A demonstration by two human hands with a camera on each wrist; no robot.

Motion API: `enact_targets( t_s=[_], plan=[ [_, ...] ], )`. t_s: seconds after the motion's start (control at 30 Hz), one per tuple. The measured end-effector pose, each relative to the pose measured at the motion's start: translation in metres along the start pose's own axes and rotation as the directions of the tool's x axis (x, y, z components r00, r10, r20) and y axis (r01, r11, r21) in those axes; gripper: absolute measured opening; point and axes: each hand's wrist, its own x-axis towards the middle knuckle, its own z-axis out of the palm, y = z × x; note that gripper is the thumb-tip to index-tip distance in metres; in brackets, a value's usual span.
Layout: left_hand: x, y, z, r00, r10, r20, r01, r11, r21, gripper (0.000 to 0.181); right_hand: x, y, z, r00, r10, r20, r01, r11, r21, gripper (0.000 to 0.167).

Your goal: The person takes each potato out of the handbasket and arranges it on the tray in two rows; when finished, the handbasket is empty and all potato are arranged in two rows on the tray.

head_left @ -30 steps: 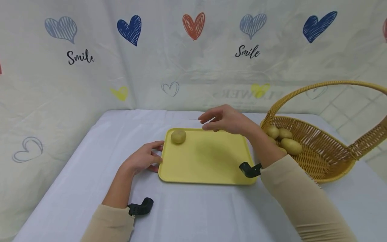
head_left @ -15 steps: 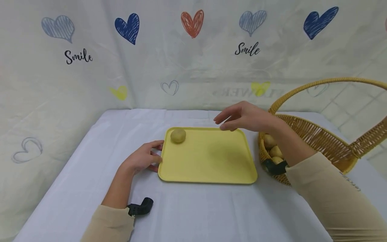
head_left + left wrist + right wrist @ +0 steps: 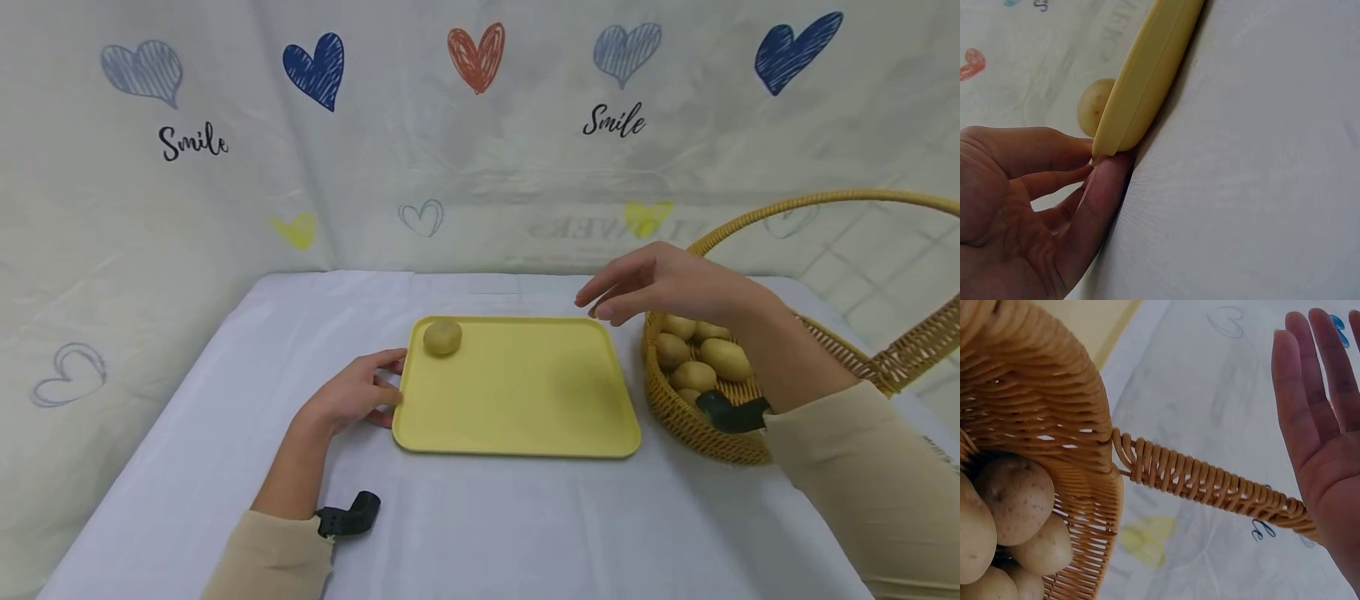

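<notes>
On the white worktop (image 3: pixel 480 525) there are two containers, a yellow tray (image 3: pixel 517 400) in the middle and a wicker basket (image 3: pixel 705 437) to the right of it. The tray lies flat and carries a single potato (image 3: pixel 442 337), which is placed in its far left corner, close to the rim. The basket contains several potatoes (image 3: pixel 725 360), gathered in its left part, lying against each other and near the woven wall. Their exact number I cannot tell, because the right forearm (image 3: pixel 798 354) covers a part of the basket. Its tall handle (image 3: pixel 840 196) rises in an arch above it.

The left hand (image 3: pixel 356 390) is at the left side of the tray. Its grip is nearly closed: the thumb and fingers come together at the edge of the tray and hold it there. The right hand (image 3: pixel 667 283) is in the air, between the far right corner of the tray and the basket. Its grip is loosely open, with the fingers slightly bent and apart from the thumb, and it has hold of nothing.

Behind the worktop hangs a pale backdrop (image 3: pixel 420 158) with printed hearts (image 3: pixel 477 58).
</notes>
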Motion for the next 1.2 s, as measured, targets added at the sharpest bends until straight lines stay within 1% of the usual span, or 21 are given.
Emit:
enact_targets(
  t_s=[0.2,0.43,0.5,0.6,0.7,0.83,0.9,0.97,1.07,1.13,1.2],
  plan=[
    [-0.001,0.001,0.0,1.0,0.001,0.0,-0.001,1.0,-0.004,0.077,-0.011,0.009,-0.007,0.996,-0.051,0.074,0.047,0.998,0.045,0.029],
    [-0.001,0.0,0.0,1.0,0.007,0.001,-0.007,1.0,-0.007,0.077,-0.024,0.023,-0.016,0.983,-0.098,0.156,0.094,0.995,0.029,0.03],
    [-0.001,0.0,0.0,1.0,0.006,0.003,-0.006,1.0,-0.006,0.077,-0.029,0.029,-0.019,0.978,-0.106,0.18,0.1,0.994,0.043,0.03],
    [-0.001,0.0,0.0,1.0,0.001,0.004,-0.001,1.0,-0.005,0.077,-0.034,0.038,-0.024,0.974,-0.098,0.205,0.088,0.995,0.057,0.03],
    [-0.001,0.0,0.0,1.0,-0.006,0.002,0.006,1.0,-0.004,0.077,-0.039,0.046,-0.028,0.974,-0.068,0.217,0.058,0.997,0.051,0.03],
    [-0.001,0.0,0.0,1.0,-0.008,0.001,0.008,1.0,-0.001,0.077,-0.044,0.06,-0.034,0.979,-0.035,0.203,0.033,0.999,0.013,0.031],
    [-0.001,-0.001,0.0,1.0,-0.009,0.0,0.009,1.0,-0.004,0.077,-0.047,0.068,-0.036,0.984,0.017,0.178,-0.014,1.0,-0.015,0.032],
    [0.0,-0.001,0.0,1.0,-0.011,0.002,0.011,1.0,-0.005,0.077,-0.049,0.075,-0.038,0.984,0.084,0.157,-0.079,0.996,-0.035,0.033],
    [0.001,-0.001,0.0,1.0,-0.01,0.004,0.01,1.0,-0.003,0.078,-0.052,0.088,-0.039,0.974,0.16,0.159,-0.157,0.987,-0.031,0.035],
    [0.001,-0.001,0.0,1.0,-0.007,0.005,0.007,1.0,-0.002,0.078,-0.053,0.095,-0.04,0.964,0.181,0.196,-0.184,0.983,-0.003,0.036],
    [0.0,-0.001,-0.001,1.0,-0.003,0.004,0.003,1.0,-0.001,0.077,-0.053,0.101,-0.039,0.953,0.178,0.245,-0.192,0.981,0.035,0.037]
  ],
)
